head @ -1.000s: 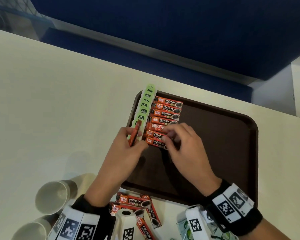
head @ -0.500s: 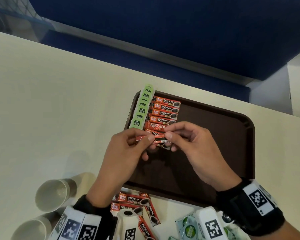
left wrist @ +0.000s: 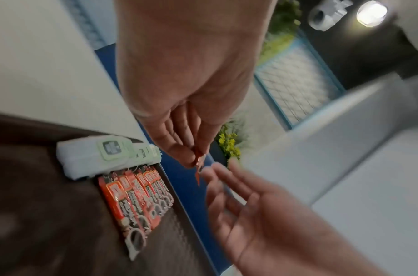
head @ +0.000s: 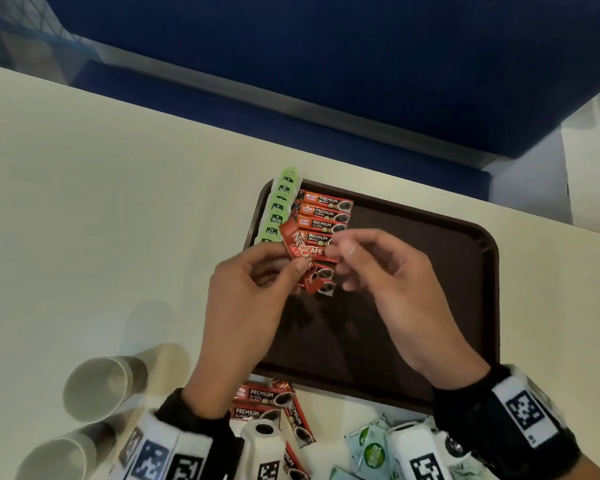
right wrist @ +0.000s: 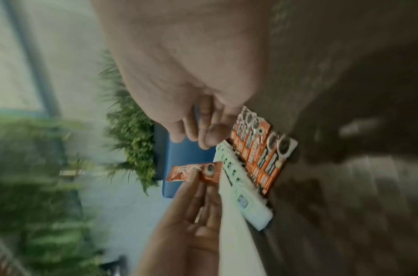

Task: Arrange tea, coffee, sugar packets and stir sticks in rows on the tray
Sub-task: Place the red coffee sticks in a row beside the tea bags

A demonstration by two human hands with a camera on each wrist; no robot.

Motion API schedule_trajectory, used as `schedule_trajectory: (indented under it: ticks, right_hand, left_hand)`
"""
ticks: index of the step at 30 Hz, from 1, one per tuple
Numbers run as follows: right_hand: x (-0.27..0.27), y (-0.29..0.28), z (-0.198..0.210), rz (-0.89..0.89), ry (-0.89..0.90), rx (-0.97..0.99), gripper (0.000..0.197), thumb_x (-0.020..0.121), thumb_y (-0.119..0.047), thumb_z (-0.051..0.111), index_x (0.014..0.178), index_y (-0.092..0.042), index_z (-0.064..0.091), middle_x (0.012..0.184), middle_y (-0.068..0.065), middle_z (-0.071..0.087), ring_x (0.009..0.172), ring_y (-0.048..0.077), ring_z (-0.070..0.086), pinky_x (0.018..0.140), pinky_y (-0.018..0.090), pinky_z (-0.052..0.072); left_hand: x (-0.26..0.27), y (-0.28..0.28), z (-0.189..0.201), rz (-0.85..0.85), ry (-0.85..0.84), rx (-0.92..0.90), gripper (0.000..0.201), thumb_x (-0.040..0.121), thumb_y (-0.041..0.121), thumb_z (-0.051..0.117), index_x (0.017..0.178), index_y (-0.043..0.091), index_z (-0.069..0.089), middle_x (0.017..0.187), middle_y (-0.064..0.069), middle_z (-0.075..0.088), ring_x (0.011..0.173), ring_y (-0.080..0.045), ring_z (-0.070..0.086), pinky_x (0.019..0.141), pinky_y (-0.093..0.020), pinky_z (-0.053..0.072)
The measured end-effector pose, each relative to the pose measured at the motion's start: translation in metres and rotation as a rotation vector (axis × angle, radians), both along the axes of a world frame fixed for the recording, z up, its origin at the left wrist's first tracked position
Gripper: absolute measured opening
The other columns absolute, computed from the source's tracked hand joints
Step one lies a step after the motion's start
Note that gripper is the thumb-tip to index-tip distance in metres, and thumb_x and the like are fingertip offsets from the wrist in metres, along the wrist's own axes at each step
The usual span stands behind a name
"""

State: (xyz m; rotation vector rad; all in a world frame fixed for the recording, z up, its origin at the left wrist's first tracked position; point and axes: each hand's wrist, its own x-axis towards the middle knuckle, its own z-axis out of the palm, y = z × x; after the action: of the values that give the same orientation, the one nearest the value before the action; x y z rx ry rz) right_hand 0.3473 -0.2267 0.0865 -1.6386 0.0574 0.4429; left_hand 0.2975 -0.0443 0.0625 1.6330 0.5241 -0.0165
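Red Nescafe Classic stick (head: 297,248) is what the left hand (head: 246,306) has pinched between thumb and fingers, held tilted just above the row, centre of the head view. Right hand (head: 392,292) is beside it with loosely spread fingers, gripping nothing as far as I can see.

On the brown tray (head: 430,306), upper left corner, two rows so far. Green-tagged tea bags (head: 278,209) run along the left edge, about six showing; the tag print is too small to read. Next to them, the coffee sachets (head: 323,216): four orange ones reading "Great Taste Premium Classic", then one more Nescafe Classic, then one or two half hidden under the hands.

Lower middle of the frame, off the tray on the cream table (head: 101,220): at least four loose Premium sachets (head: 264,400), and pale green packets (head: 371,448) to their right, count unclear. Two paper cups (head: 101,386) lie lower left.
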Motion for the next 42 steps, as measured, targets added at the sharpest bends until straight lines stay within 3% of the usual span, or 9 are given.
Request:
schedule_trajectory:
  ticks: [3, 9, 13, 16, 18, 20, 23, 32, 42]
  right_hand:
    - [-0.004, 0.0, -0.006, 0.11, -0.059, -0.212, 0.016, 0.098, -0.023, 0.074, 0.113, -0.028, 0.077, 0.108, -0.013, 0.078, 0.106, 0.005, 0.072, 0.082, 0.02, 0.059]
    - [-0.012, 0.007, -0.011, 0.106, 0.054, -0.086, 0.012, 0.096, -0.012, 0.076, 0.108, -0.015, 0.078, 0.1, 0.001, 0.079, 0.091, 0.017, 0.076, 0.076, 0.027, 0.062]
    - [-0.014, 0.004, -0.02, 0.186, -0.023, -0.218, 0.013, 0.098, -0.012, 0.075, 0.102, -0.025, 0.077, 0.097, -0.006, 0.076, 0.093, 0.013, 0.074, 0.078, 0.025, 0.061]
    - [-0.015, -0.002, -0.033, 0.284, -0.093, -0.462, 0.019, 0.1, -0.013, 0.072, 0.101, -0.032, 0.075, 0.099, -0.017, 0.074, 0.101, 0.0, 0.069, 0.079, 0.012, 0.054]
    - [-0.017, -0.006, -0.044, 0.344, -0.115, -0.586, 0.019, 0.102, -0.013, 0.069, 0.103, -0.032, 0.074, 0.105, -0.02, 0.07, 0.105, -0.002, 0.066, 0.081, 0.011, 0.054]
    - [-0.02, -0.007, -0.054, 0.383, -0.143, -0.657, 0.019, 0.103, -0.015, 0.067, 0.105, -0.033, 0.072, 0.108, -0.02, 0.066, 0.108, 0.0, 0.064, 0.087, 0.02, 0.058]
    - [-0.024, -0.004, -0.066, 0.379, -0.251, -0.744, 0.014, 0.104, -0.022, 0.067, 0.111, -0.033, 0.07, 0.112, -0.019, 0.06, 0.109, 0.002, 0.059, 0.09, 0.028, 0.058]
    - [-0.029, 0.011, -0.076, 0.467, -0.504, -1.018, 0.019, 0.099, -0.04, 0.069, 0.114, -0.03, 0.069, 0.116, -0.011, 0.063, 0.109, 0.011, 0.055, 0.082, 0.028, 0.056]
    - [-0.025, 0.017, -0.078, 0.455, -0.514, -1.067, 0.021, 0.098, -0.042, 0.071, 0.114, -0.027, 0.07, 0.117, -0.009, 0.066, 0.11, 0.012, 0.058, 0.081, 0.028, 0.058]
  left_hand:
    - [0.001, 0.001, 0.006, 0.035, 0.045, -0.146, 0.02, 0.093, 0.023, 0.08, 0.113, 0.019, 0.077, 0.094, 0.003, 0.085, 0.082, -0.017, 0.083, 0.084, -0.036, 0.067]
    - [0.001, 0.006, 0.005, 0.07, 0.118, -0.256, 0.021, 0.097, 0.022, 0.078, 0.115, 0.015, 0.071, 0.089, -0.006, 0.085, 0.079, -0.026, 0.083, 0.08, -0.038, 0.068]
    - [-0.003, 0.01, -0.003, 0.069, 0.101, -0.053, 0.021, 0.094, 0.035, 0.08, 0.108, 0.02, 0.073, 0.09, 0.004, 0.082, 0.079, -0.014, 0.082, 0.068, -0.028, 0.068]
    - [-0.008, 0.017, -0.012, 0.072, 0.084, 0.174, 0.02, 0.096, 0.034, 0.08, 0.111, 0.029, 0.069, 0.097, 0.015, 0.076, 0.083, 0.002, 0.073, 0.065, -0.017, 0.06]
    - [-0.009, 0.02, -0.016, 0.078, 0.072, 0.242, 0.019, 0.097, 0.029, 0.08, 0.113, 0.029, 0.068, 0.098, 0.017, 0.073, 0.086, 0.0, 0.067, 0.064, -0.007, 0.053]
    - [-0.009, 0.022, -0.017, 0.073, 0.068, 0.249, 0.018, 0.098, 0.025, 0.079, 0.113, 0.027, 0.069, 0.097, 0.015, 0.073, 0.088, -0.005, 0.065, 0.063, -0.002, 0.048]
    - [-0.01, 0.024, -0.019, 0.052, 0.066, 0.241, 0.015, 0.099, 0.025, 0.077, 0.111, 0.028, 0.07, 0.097, 0.015, 0.072, 0.089, -0.006, 0.064, 0.06, -0.002, 0.048]
    - [-0.011, 0.025, -0.019, 0.051, 0.044, 0.225, 0.012, 0.099, 0.025, 0.077, 0.11, 0.026, 0.072, 0.095, 0.015, 0.072, 0.081, 0.0, 0.067, 0.056, -0.003, 0.048]
    - [-0.013, 0.031, -0.026, 0.058, 0.063, 0.248, 0.012, 0.098, 0.032, 0.078, 0.108, 0.031, 0.072, 0.099, 0.02, 0.074, 0.084, -0.001, 0.068, 0.06, -0.006, 0.051]
